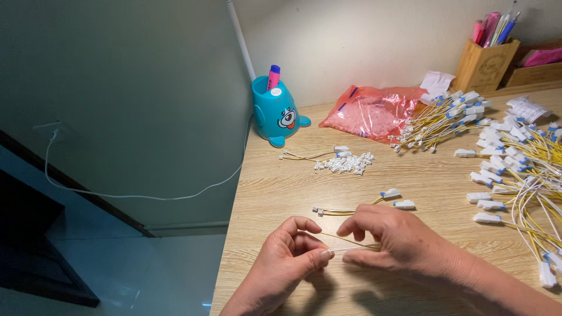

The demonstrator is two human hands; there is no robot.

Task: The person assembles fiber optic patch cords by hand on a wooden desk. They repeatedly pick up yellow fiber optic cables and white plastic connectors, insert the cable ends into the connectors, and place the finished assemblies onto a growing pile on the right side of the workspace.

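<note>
We pinch a thin wire [345,244] low over the table [275,187], our left hand [287,263] with fingers clamped on its pale end, our right hand [389,240] closed over the yellow length, likely to keep it taut. Both wrists rest low, knuckles up. A finished lead [363,205] lies just beyond.

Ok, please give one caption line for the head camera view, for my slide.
Left hand and right hand pinch thin yellow-white wires over a wooden table strewn with wire bundles.
</note>
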